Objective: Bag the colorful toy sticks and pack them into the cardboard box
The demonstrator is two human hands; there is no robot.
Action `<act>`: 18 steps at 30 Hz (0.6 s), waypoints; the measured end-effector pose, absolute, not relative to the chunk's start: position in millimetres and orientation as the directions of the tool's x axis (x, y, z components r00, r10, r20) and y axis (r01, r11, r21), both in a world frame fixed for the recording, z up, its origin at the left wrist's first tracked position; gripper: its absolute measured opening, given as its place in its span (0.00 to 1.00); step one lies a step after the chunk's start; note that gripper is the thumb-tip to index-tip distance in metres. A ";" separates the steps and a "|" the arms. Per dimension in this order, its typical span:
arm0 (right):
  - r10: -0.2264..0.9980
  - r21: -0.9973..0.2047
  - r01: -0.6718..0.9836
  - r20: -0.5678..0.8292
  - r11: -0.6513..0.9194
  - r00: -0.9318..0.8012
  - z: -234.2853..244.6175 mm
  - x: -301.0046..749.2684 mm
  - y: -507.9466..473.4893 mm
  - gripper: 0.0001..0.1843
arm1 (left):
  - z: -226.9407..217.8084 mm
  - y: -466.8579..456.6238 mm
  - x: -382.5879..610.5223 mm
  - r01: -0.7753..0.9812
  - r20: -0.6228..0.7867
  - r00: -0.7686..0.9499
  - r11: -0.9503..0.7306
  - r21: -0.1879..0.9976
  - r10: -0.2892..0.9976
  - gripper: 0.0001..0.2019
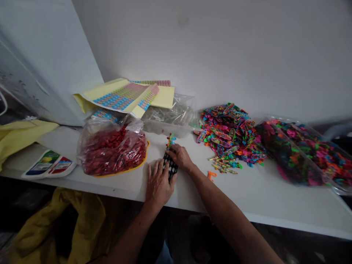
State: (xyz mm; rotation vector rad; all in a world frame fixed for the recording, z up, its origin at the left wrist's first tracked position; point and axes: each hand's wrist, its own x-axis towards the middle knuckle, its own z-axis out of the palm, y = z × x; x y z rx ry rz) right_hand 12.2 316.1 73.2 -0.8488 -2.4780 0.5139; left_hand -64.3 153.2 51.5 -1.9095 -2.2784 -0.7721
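Black holed rack (173,169) mid-counter, between the front and back edges of the white counter (253,192). Left hand (159,186) rests along its left side, fingers slightly apart; right hand (179,157) curls over its far end, cannot tell whether pinching. Toy skateboards (227,134) heaped toward back edge, right.

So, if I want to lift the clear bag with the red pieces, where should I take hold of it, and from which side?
I would gather the loose plastic at the top of the clear bag, coming from above and the front. The film bunches there, while the lower part bulges with red pieces; patterned sheets lie close behind, crowding that side.
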 end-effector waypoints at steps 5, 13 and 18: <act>0.628 -0.541 0.394 0.359 0.743 -0.691 70.7 31.1 309.9 0.10 | 48.0 154.3 -65.1 0.952 0.401 -0.202 0.083 0.295 0.894 0.26; 0.969 -0.462 0.885 0.241 0.066 0.054 104.4 99.0 376.6 0.27 | 43.5 157.8 -62.3 0.957 0.443 -0.196 0.072 0.281 0.875 0.25; 0.979 -0.499 0.866 0.191 0.036 0.070 109.9 92.5 398.1 0.20 | 44.1 152.3 -65.8 0.919 0.550 -0.207 -0.032 0.392 0.809 0.19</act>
